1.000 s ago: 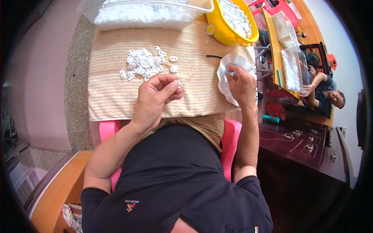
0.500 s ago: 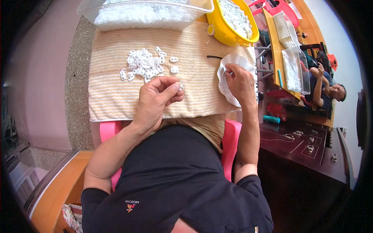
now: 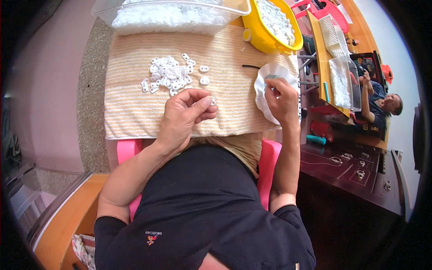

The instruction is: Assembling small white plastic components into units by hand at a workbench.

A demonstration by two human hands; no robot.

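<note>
Between the thumb and forefinger of my left hand is a small white plastic piece with holes, held above the towel's near part. My right hand is over a white wavy-rimmed dish, its thumb and fingers pinched together. Whatever those fingertips hold, if anything, is too small to make out. Tiny greyish bits show in the dish just beyond them. A loose pile of similar white two-hole pieces lies beyond my left hand. Two single pieces, one nearer and one farther, sit right of the pile.
A striped beige towel covers the table. At its far side stand a clear plastic box of white pieces and a yellow tub, also filled. A short black strip lies by the dish. Off right, another person sits near a second table.
My right hand has drawn back slightly toward me within the dish, uncovering the greyish bits. My left hand keeps its pinch on the white piece. The whole view has shifted a little.
</note>
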